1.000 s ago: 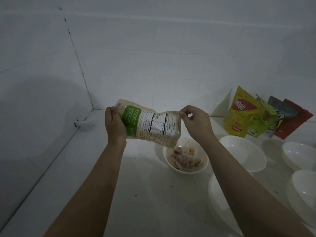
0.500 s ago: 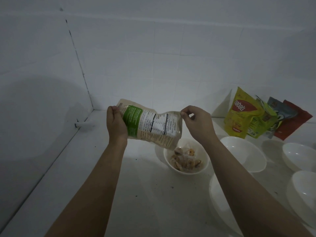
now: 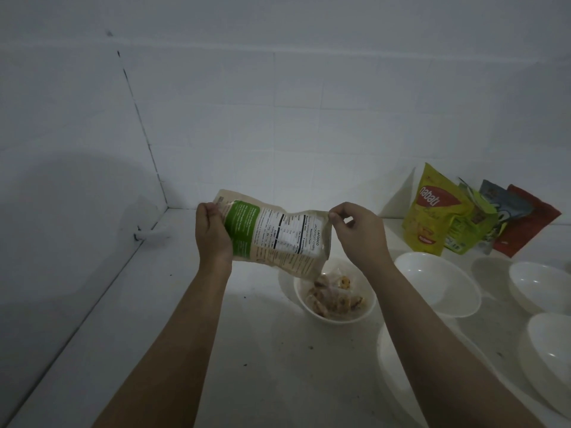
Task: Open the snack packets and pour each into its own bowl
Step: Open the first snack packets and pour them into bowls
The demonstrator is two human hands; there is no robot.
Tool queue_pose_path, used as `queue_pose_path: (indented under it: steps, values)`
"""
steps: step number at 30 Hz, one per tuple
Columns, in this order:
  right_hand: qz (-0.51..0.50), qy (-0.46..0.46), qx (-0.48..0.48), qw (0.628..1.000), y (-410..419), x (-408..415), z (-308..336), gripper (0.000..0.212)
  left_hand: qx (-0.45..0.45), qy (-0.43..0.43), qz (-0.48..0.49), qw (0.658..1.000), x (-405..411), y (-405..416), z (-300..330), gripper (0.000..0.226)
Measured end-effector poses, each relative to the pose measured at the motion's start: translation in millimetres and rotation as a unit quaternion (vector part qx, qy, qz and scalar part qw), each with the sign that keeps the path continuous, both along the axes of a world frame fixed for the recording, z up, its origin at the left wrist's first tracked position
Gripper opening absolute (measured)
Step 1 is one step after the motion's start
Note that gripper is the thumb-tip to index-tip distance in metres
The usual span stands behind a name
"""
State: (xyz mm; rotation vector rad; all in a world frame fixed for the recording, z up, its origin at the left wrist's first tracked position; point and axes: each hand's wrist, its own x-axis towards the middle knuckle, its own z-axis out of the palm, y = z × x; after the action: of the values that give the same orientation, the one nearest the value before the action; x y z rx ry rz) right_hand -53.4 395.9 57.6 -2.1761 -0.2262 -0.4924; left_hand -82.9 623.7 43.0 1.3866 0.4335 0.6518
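Observation:
I hold a beige and green jackfruit chips packet [image 3: 278, 236] sideways above the counter, its open end tilted down to the right. My left hand [image 3: 213, 236] grips its bottom end. My right hand [image 3: 355, 230] pinches the upper corner of the open end. Just under the opening stands a small white bowl [image 3: 335, 316] with pale brown chips [image 3: 330, 298] lying in it. Three other packets lean on the back wall at the right: a yellow packet [image 3: 432, 211], a green packet [image 3: 472, 220] and a red packet [image 3: 525, 223].
Several empty white bowls stand to the right: one big bowl [image 3: 438, 285] beside the filled one, one [image 3: 540, 285] further right, one [image 3: 553, 356] at the right edge, one [image 3: 392, 366] partly under my right forearm. Tiled walls meet in the corner [image 3: 163, 208] at the left.
Both hands and the packet have stayed almost in place over the bowl; the packet has shifted only slightly.

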Motion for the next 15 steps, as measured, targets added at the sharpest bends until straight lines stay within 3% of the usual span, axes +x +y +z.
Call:
queue_pose_path:
  steps: [15]
  values:
    - [-0.008,0.011,-0.008,1.000,-7.0,-3.0,-1.1,0.014,0.034,0.005,0.001,0.999,6.2,-6.7,-2.2,0.033]
